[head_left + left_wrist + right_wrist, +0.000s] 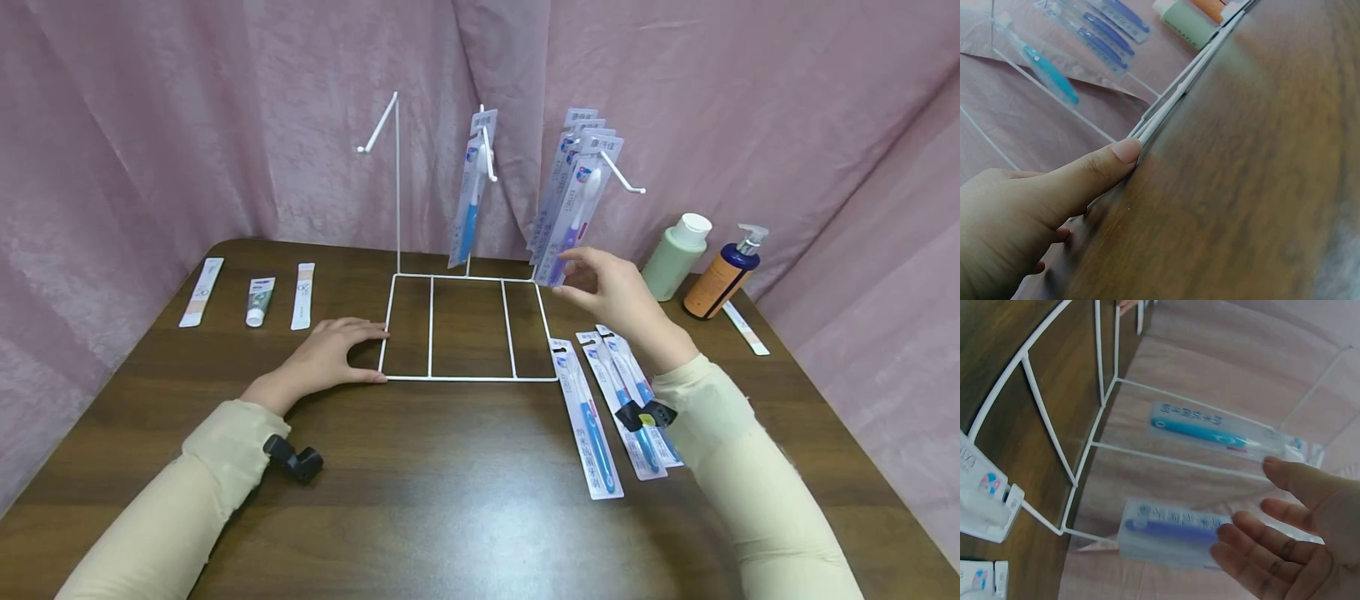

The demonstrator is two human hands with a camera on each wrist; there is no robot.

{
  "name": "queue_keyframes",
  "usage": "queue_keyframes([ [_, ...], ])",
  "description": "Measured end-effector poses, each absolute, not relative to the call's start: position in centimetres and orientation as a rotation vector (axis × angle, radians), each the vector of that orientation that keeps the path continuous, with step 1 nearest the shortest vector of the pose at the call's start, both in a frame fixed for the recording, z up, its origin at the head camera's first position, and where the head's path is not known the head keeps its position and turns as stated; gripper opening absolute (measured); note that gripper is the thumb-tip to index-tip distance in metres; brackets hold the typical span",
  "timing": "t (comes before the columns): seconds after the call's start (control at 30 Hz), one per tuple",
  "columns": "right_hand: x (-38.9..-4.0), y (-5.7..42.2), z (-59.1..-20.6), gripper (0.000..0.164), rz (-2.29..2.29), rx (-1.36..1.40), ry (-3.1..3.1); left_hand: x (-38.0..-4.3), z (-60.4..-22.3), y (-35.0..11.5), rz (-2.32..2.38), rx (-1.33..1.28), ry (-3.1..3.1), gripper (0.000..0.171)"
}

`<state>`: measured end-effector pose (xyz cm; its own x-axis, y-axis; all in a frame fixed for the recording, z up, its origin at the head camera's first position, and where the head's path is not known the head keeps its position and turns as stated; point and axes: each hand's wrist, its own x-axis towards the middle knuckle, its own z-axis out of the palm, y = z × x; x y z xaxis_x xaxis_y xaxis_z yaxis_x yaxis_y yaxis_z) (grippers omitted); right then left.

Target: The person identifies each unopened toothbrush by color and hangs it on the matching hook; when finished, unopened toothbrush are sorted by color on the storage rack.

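"Because the pink curtain hangs in soft folds at the back, the white rack is easy to see. What does it stand on?"

"A brown wood table, shiny on the near side. The rack is thin wire, with boxes at the bottom and tall hooks."

"What about the left hand?"

"It is spread, with the thumb at the rack's near left corner and a finger on the left side. Maybe that keeps the rack from sliding."

"And the right hand?"

"Its thumb is apart from its softly bent fingers, by the low end of the purple brush pack. I can't tell if they touch."

"Who needs those bottles?"

"The round green bottle and the orange pump bottle stand far right, maybe to be out of the way."

"How do the packs stay up?"

"They are flat, with clear plastic, and I think holes let them hang. The purple one is in a bunch on the right hook. One blue brush pack hangs in the middle. Three loose packs lie near right, easy to reach."

"Anything tiny?"

"Slim packets and a little tube, far left."
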<state>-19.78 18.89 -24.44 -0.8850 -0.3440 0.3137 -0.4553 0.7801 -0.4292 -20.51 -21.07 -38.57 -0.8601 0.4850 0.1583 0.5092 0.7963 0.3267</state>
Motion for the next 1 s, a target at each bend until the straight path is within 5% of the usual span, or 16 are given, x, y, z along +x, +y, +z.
queue_keyframes([
  [1.0, -16.2, 29.1, -31.0, 0.044, 0.707, 0.408, -2.912, -20.6, -38.5, -21.1, -0.587, -0.801, -2.926, 0.076],
])
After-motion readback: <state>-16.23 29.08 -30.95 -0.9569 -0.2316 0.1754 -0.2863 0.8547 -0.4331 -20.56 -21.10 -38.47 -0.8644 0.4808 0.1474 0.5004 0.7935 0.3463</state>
